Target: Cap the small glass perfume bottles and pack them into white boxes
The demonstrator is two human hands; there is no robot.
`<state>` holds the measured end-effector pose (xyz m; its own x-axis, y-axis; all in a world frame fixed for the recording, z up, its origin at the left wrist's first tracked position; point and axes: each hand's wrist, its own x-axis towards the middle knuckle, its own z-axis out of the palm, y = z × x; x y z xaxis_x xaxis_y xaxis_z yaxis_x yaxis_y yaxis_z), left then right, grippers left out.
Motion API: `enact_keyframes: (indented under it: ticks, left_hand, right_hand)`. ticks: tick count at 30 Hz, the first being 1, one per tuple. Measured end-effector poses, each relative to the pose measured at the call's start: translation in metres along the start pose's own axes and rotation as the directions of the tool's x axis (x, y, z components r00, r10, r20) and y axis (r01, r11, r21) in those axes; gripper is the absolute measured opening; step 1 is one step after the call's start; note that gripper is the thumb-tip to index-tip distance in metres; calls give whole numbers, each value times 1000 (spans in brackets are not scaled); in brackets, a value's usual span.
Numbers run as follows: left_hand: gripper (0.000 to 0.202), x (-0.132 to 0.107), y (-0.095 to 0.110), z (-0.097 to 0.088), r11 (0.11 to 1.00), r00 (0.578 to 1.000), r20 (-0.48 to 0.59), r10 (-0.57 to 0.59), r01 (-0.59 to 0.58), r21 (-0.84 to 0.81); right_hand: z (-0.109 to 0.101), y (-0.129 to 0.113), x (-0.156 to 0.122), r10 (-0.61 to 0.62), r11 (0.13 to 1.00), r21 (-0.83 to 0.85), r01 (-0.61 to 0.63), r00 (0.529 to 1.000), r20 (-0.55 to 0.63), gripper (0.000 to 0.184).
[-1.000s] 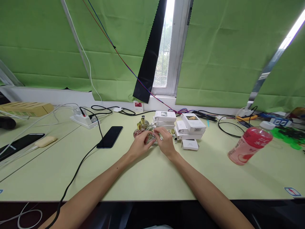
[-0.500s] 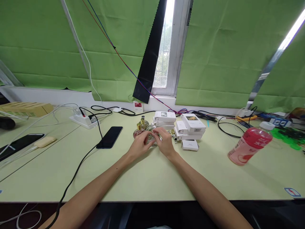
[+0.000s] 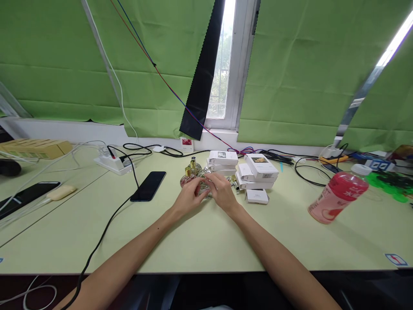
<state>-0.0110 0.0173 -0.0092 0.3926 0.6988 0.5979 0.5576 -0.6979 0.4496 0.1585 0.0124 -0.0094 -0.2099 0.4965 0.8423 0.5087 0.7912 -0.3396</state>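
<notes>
My left hand (image 3: 189,197) and my right hand (image 3: 222,192) meet at the middle of the pale green table (image 3: 200,234), their fingers curled round a small clear glass perfume bottle (image 3: 204,186) between them. Just behind stand two more little bottles with gold caps (image 3: 191,168), one pinkish. Stacked white cartons (image 3: 240,168) lie right behind and to the right of my right hand, with a single small white box (image 3: 257,196) in front of them.
A black phone (image 3: 148,185) lies left of my hands with a black cable (image 3: 106,228) running past it to a white power strip (image 3: 111,162). A pink drink bottle (image 3: 337,196) stands at the right. More cables, another phone (image 3: 27,194) and a cardboard box (image 3: 35,147) are around.
Both hands stay on the glass bottle; my right hand's fingers have shifted slightly left over it. Nothing else has moved.
</notes>
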Motion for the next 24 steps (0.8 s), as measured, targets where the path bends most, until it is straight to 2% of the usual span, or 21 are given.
enact_keyframes:
  ticks: [9, 15, 24]
  left_hand:
    - [20, 0, -1, 2, 1000, 1000, -13, -1, 1, 5]
    - [22, 0, 0, 1, 1000, 1000, -11, -5, 5, -7]
    - [23, 1, 1, -1, 1000, 1000, -1, 1, -1, -6]
  right_hand:
    - [-2, -1, 3, -20, 997, -71, 25, 997, 68, 30]
    - [1, 0, 2, 23, 999, 34, -23, 1000, -15, 21]
    - [1, 1, -1, 85, 990, 120, -78, 995, -54, 22]
